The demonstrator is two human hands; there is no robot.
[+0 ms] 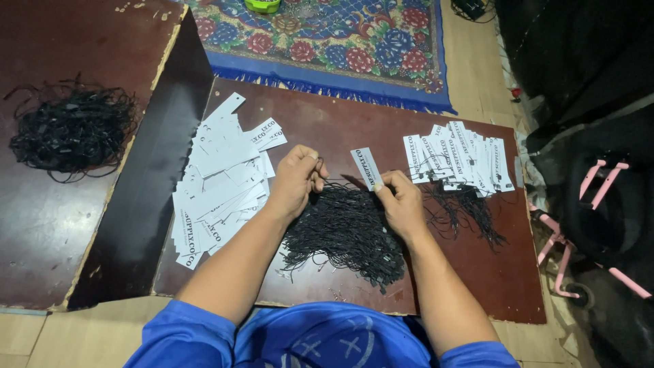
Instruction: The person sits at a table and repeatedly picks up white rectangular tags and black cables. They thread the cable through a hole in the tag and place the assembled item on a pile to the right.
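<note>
My left hand (296, 178) pinches a thin black string taken from the heap of black strings (344, 232) on the dark brown board (327, 123). My right hand (402, 201) holds a white paper tag (366, 167) upright between thumb and fingers, close to the string end. To the left lies a loose pile of white tags (218, 180). On the right sits a row of white tags with strings attached (460, 160), their black strings (466, 211) trailing toward me.
A second brown board (48, 204) at the left carries another tangle of black strings (71, 129). A flowered blue rug (327, 41) lies beyond. A black and pink stroller-like frame (599, 204) stands at the right.
</note>
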